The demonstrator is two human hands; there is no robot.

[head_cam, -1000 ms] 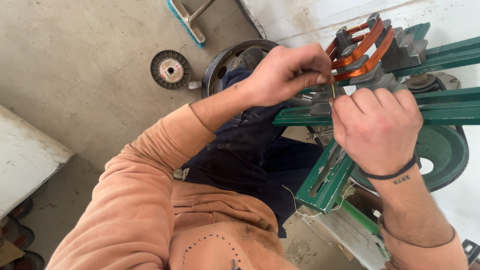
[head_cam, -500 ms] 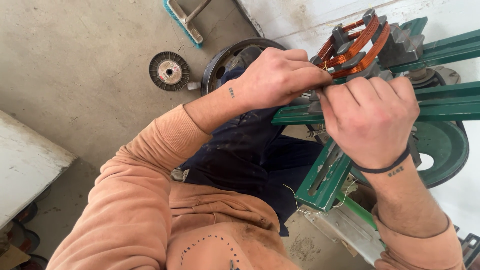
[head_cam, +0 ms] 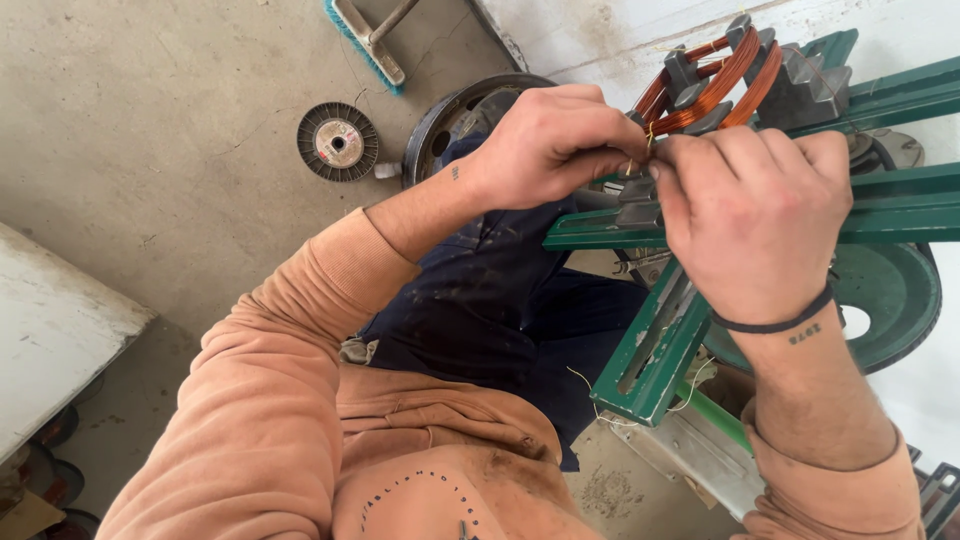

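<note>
Near: orange sleeves, dark trousers. Right hand (head_cam: 752,215) and left hand (head_cam: 545,145) fingertips meeting, both pinched on a thin yellowish tie (head_cam: 648,140) at the lower edge of the copper wire coil (head_cam: 712,85). Coil wound over grey blocks on the green metal frame (head_cam: 890,205) (bars crowding right side, little room there). Farther left: open concrete floor (head_cam: 150,130), small wire spool (head_cam: 338,142), dark wheel rim (head_cam: 450,115), white slab edge (head_cam: 60,340).

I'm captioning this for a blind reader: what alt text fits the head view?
Both hands, left hand and right hand, pinch a thin tie at a copper wire coil on a green winding frame. A wire spool lies on the concrete floor.
</note>
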